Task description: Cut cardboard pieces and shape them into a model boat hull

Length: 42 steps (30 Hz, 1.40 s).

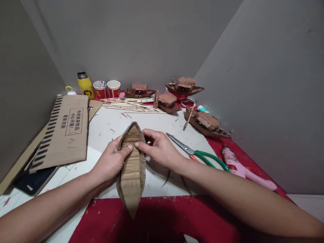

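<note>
Cardboard hull point(131, 168) is pinched by left hand point(113, 158) and right hand point(162, 150); hard pressing could crease it. Uneven tugging might tear it.

This looks like a small craft workshop: a booth with grey walls point(126, 40) on 3 sides of the fingers point(152, 134). A cardboard hull point(131, 165) is held between them; beyond them are loose sticks point(134, 105), 4 brown model boats point(209, 123) and 2 cups point(114, 91), 1 with dark red stains. Scissors point(186, 149) lie right of the fingers, a glue gun point(238, 167) farther right, box card point(63, 141) to their left, scraps point(112, 130) just beyond.
</note>
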Each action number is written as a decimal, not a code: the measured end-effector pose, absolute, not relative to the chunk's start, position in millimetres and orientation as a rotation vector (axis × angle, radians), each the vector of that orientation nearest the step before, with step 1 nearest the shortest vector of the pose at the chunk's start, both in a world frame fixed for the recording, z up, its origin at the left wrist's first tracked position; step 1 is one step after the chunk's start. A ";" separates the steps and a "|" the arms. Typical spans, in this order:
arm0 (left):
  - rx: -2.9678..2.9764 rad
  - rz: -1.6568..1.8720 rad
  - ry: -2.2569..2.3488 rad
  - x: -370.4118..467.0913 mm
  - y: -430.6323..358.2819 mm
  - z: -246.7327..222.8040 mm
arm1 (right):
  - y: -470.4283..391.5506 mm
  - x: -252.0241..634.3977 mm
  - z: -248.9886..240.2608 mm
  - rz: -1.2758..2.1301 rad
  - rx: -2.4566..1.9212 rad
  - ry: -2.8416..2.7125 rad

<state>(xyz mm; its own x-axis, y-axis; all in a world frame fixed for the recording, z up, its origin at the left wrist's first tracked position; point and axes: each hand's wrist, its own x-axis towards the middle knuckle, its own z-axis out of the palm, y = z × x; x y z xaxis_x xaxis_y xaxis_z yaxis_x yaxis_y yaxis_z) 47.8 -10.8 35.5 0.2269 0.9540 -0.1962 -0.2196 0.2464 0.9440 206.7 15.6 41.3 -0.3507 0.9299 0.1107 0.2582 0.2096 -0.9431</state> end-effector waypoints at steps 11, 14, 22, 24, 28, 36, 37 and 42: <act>0.860 0.879 0.925 45.6 -10.2 32.1 | 16.9 215.2 52.2 1.049 -1.086 -1.900; 0.883 0.894 0.942 46.8 -12.8 31.1 | 16.7 213.6 51.9 1.014 -1.100 -1.921; 0.792 0.901 0.959 49.7 -8.4 31.0 | 18.4 216.8 45.5 0.819 -1.103 -1.928; 0.799 0.934 0.955 49.0 -5.5 30.8 | 15.7 218.5 45.9 0.632 -1.078 -1.880; 0.848 0.984 0.936 48.1 -4.6 29.9 | 11.7 217.5 45.0 0.417 -1.098 -1.963; 0.897 1.037 0.981 51.8 -11.2 28.3 | 14.9 208.6 31.8 0.263 -1.245 -2.002; 0.911 1.050 0.990 52.4 -11.6 28.8 | 15.1 208.0 30.8 0.256 -1.255 -2.006; 1.042 1.141 1.044 52.6 -12.1 32.8 | 14.0 205.3 29.0 0.360 -1.311 -2.011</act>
<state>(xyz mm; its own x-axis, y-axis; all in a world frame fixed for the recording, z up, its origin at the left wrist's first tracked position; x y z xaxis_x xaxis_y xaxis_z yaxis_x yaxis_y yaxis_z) 52.6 -12.1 32.8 0.1124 0.9891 -0.0949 -0.1820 0.1144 0.9766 205.3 14.0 29.0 -0.2434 0.8828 0.4019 0.6883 0.4491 -0.5697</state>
